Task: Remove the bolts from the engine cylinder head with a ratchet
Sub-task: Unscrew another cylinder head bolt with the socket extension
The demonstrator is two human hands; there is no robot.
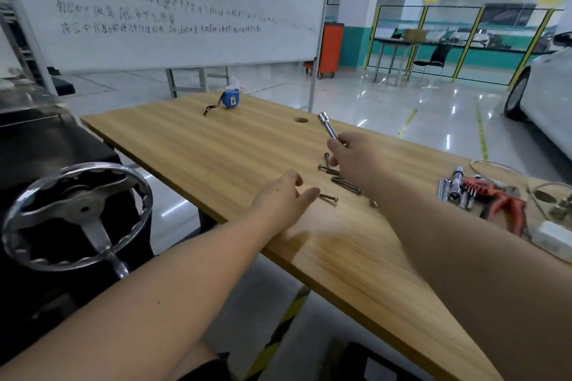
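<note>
— Chrome is glinting off the ratchet extension [328,127] that the right hand [353,158] is pinching by its lower end, socket tip pointing up over the table [216,145].
— And the left hand [286,195]?
— It is lying loosely spread, fingertips beside one bolt [328,198]; the other bolts [339,176] are lying clustered under the right wrist.
— I am guessing a careless sweep could send those slim, round shanks rolling off the smooth wood-grain top.
</note>
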